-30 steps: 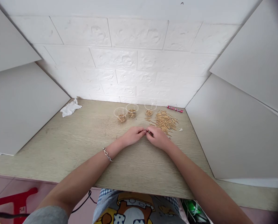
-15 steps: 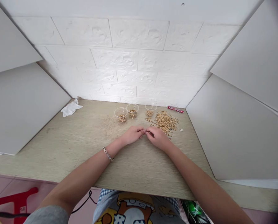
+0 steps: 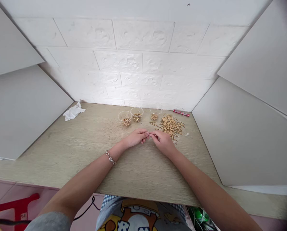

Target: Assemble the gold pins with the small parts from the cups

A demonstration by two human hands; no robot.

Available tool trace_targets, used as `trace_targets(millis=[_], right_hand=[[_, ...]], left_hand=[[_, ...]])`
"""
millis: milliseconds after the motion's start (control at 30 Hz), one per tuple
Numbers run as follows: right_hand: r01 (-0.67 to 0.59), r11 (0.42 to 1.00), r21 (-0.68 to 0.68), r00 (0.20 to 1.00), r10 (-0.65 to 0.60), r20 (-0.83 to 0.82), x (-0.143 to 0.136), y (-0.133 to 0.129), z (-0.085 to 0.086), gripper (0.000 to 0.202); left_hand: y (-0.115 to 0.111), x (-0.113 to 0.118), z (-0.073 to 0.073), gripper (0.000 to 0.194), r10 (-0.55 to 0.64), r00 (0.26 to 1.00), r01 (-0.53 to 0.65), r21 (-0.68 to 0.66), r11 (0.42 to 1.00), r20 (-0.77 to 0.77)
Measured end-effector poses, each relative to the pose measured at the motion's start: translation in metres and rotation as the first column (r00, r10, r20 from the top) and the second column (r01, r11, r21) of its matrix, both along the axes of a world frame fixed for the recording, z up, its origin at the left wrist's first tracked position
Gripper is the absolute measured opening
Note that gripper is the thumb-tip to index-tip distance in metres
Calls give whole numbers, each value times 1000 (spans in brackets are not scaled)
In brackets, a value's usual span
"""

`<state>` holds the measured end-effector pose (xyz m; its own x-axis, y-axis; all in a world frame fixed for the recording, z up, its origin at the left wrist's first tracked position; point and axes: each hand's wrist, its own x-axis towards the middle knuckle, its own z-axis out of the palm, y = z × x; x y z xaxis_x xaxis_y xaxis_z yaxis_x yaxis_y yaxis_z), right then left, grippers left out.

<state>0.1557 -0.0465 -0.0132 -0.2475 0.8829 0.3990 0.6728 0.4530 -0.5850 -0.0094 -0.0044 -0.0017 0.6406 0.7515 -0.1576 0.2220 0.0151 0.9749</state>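
My left hand [image 3: 136, 137] and my right hand [image 3: 163, 140] meet fingertip to fingertip above the middle of the table. Both are closed in a pinch, and whatever sits between the fingertips is too small to make out. Just beyond my right hand lies a loose pile of thin gold-coloured pins [image 3: 171, 125]. Behind my hands stand three clear plastic cups: a left cup [image 3: 124, 115], a middle cup [image 3: 137, 111] and a right cup [image 3: 156, 110]. Each has small gold-coloured pieces at its bottom.
A red tube-like packet [image 3: 181, 113] lies near the back wall [image 3: 131, 61]. Crumpled white plastic [image 3: 73, 111] rests at the table's back left. Fine brown specks [image 3: 113, 126] dot the wooden table [image 3: 143, 173]. Pale panels [image 3: 256, 134] flank both sides.
My left hand has shifted very slightly, with its fingers a little straighter. The right hand's fingers have moved a touch. Cups and pins have stayed put.
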Motion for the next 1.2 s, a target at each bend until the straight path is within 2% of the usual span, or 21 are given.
trace_targets(millis=[100, 200, 333, 433, 567, 667, 767, 833, 933, 1033, 1200], right_hand=[[19, 1000, 5, 998, -19, 54, 0, -1, 0, 18], [-16, 1000, -9, 994, 17, 105, 3, -1, 0, 17], [-67, 998, 3, 995, 67, 69, 4, -1, 0, 17], [-9, 994, 112, 997, 0, 81, 0, -3, 0, 19], [51, 972, 228, 976, -98, 196, -2, -6, 2, 25], [-30, 984, 177, 961, -21, 277, 1, -7, 6, 26], [-87, 994, 67, 975, 71, 213, 4, -8, 10, 23], [-61, 998, 26, 994, 58, 97, 2, -9, 11, 20], [29, 999, 32, 999, -28, -26, -3, -10, 9, 20], [90, 996, 28, 996, -91, 13, -5, -10, 7, 21], [4, 999, -39, 994, 0, 113, 2, -6, 9, 19]], left_hand=[[0, 0, 0, 36, -12, 1000, 12, -1, 1000, 6], [-1, -1, 0, 35, -46, 999, 46, -2, 999, 7], [-1, -3, 2, 35, -66, 998, 66, -10, 998, -7], [-2, -2, 5, 37, -30, 999, 30, 7, 1000, -33], [-5, -1, 6, 38, 9, 999, -7, 56, 998, -43], [-6, -3, 4, 38, -33, 997, 37, 60, 998, -70], [-6, -5, 3, 36, -72, 996, 72, -7, 997, -61], [-7, -5, 4, 35, -59, 998, 58, -69, 996, -7], [-9, -2, 5, 35, -9, 997, 17, -114, 993, 74], [-11, 2, 2, 35, 41, 995, -32, -100, 994, 88], [-11, 4, -3, 35, 53, 996, -46, -95, 994, 77]])
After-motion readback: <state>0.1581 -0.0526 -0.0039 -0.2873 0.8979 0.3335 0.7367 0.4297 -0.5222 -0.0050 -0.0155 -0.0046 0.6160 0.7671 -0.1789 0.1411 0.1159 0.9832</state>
